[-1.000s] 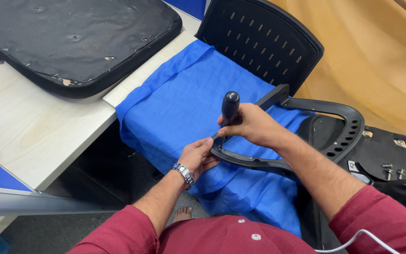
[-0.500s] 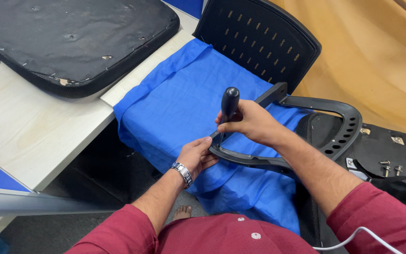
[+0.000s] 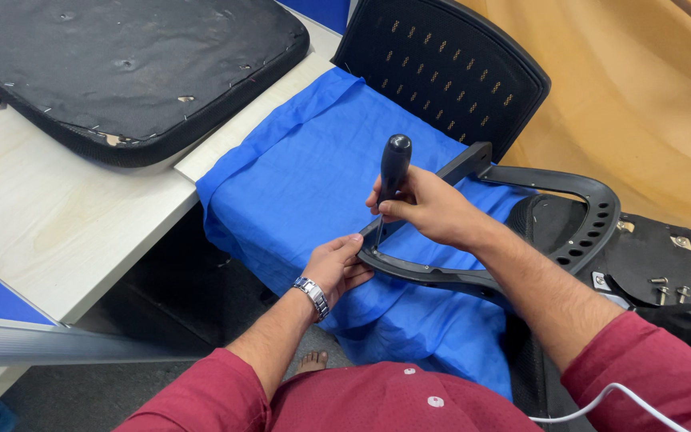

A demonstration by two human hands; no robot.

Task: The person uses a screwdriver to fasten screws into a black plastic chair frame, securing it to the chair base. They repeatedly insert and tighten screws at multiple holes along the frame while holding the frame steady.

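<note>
Your right hand (image 3: 429, 210) is wrapped around the black handle of a screwdriver (image 3: 392, 178), fingers clamped tight on it; the tool stands nearly upright, its thin shaft running down to the near-left corner of a black plastic chair armrest (image 3: 521, 232); the tip meets the armrest just beside your left hand (image 3: 336, 268). Your left hand steadies that same corner from the near side, thumb on top and fingers curled under the edge, so it is closed on the armrest; a metal wristwatch (image 3: 312, 294) sits on that wrist.

The armrest lies flat on a chair seat draped in blue cloth (image 3: 297, 184), in the middle of the scene; its curved loop with a row of small holes reaches out to the right. Behind the cloth, on the far side, rises the black perforated chair backrest (image 3: 441, 72).

To the left stands a pale wooden worktop (image 3: 49, 224); on its far part lies an upturned black seat cushion (image 3: 113, 64). At the far right, a black base plate (image 3: 665, 256) carries several loose screws (image 3: 661, 286). Your sleeves are dark red; a white cable (image 3: 609, 394) crosses the right one.
</note>
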